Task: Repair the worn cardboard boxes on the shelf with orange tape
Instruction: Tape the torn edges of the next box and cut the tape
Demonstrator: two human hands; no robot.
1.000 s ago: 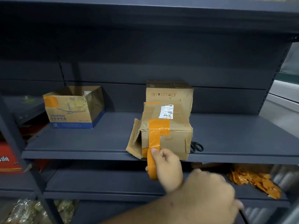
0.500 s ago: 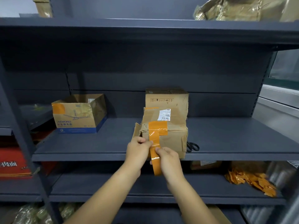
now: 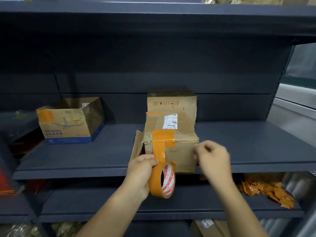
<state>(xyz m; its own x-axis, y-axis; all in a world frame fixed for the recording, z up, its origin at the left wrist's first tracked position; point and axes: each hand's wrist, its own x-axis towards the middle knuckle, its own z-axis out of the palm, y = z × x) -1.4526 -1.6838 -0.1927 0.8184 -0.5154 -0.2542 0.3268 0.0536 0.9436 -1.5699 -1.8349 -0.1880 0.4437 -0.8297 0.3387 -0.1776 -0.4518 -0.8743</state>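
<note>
Gripping the tape roll [image 3: 162, 179] in curled fingers, the left hand [image 3: 141, 170] holds it below the shelf [image 3: 85, 161] edge, its strip running up onto the worn box [image 3: 171, 144]. Right hand [image 3: 212, 159], blurred, fingers loosely curled on nothing, hovers at the box's right corner.

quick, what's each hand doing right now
Left hand: grips the orange tape roll.
Right hand: fingers curled, blurred, holds nothing visible; cannot tell more.
</note>
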